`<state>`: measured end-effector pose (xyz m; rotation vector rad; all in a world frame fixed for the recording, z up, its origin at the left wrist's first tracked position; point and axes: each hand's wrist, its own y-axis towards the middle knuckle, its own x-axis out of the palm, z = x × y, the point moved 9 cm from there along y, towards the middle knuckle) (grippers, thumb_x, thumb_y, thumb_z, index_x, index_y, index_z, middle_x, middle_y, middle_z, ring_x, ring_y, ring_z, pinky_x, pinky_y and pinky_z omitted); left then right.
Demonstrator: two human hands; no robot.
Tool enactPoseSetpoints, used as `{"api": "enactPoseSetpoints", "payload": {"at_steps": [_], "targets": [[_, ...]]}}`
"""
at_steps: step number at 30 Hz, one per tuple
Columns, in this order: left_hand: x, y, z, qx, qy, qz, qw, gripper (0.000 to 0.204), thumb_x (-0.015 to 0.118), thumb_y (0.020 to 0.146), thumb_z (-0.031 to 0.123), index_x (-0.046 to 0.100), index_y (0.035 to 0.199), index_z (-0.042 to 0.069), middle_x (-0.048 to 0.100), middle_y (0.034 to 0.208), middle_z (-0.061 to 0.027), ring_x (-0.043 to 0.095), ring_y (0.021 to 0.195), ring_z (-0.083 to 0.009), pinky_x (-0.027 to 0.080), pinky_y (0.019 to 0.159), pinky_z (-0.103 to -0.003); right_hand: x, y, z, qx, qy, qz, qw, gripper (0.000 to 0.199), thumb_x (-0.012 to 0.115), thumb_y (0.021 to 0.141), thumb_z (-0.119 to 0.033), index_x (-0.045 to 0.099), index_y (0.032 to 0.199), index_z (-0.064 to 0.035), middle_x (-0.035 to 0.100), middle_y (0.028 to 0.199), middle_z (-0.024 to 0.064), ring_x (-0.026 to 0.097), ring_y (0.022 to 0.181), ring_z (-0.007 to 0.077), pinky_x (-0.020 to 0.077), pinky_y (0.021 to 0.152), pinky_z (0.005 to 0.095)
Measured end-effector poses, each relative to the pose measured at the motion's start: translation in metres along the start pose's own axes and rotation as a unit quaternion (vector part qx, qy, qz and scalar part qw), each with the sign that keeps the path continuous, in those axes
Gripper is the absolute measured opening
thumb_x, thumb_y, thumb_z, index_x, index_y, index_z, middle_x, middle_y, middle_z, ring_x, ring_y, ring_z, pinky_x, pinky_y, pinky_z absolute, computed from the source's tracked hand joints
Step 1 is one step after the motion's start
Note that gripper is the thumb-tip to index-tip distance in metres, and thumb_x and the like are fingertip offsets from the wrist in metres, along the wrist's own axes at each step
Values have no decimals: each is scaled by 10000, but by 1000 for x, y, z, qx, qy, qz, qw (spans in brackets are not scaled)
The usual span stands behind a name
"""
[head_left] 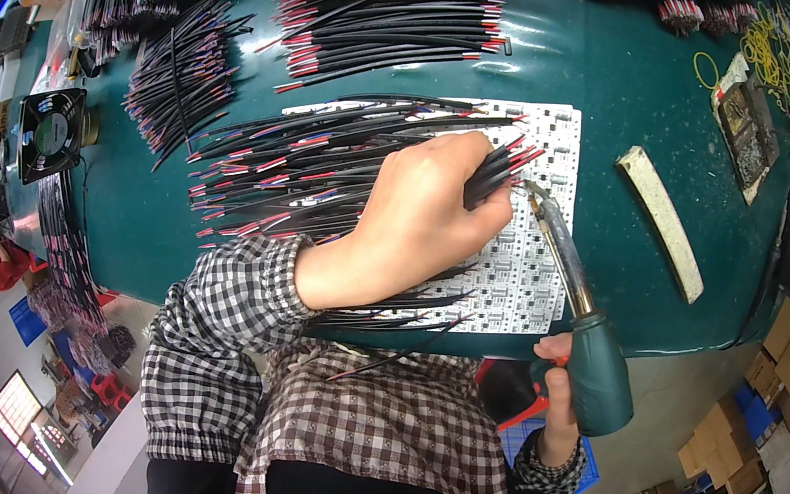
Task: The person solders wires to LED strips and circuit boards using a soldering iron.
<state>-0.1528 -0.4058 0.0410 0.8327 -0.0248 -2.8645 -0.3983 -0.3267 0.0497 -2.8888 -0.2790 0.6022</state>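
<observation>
My left hand [426,206] is closed around a small bunch of black cables [498,173] with bare red-tipped ends pointing to the right. Under it, many black cables [275,165] lie fanned across a white circuit board panel [544,248] on the table. My right hand [562,407] grips the green handle of a soldering iron [600,372]. The iron's metal shaft slants up to the left, and its bent tip is close to the ends of the held cables; whether it touches them I cannot tell.
More black cables [387,18] lie in rows at the back, with another pile [182,76] at left beside a small fan [52,133]. Right of the panel are a pale curved strip [661,224], a dirty metal tray [747,130] and yellow rubber bands [776,48].
</observation>
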Motion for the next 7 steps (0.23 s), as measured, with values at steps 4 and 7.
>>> {"api": "enactPoseSetpoints", "payload": {"at_steps": [4,7], "targets": [[1,-1,0,0,5,5,1000,201,713,748,89,548,715,-21,538,620,-162,504,504,-268,429,504,-350,0,4,-7,-19,-27,5,999,317,761,800,-297,703,936,-18,690,823,76,634,785,251,510,786,366],[0,0,1,0,8,6,1000,198,716,746,93,555,719,-19,546,624,-159,520,509,-267,436,508,-350,2,-2,0,-47,-84,-25,995,377,760,806,-327,684,1000,-13,688,882,92,643,808,276,514,767,365]]}}
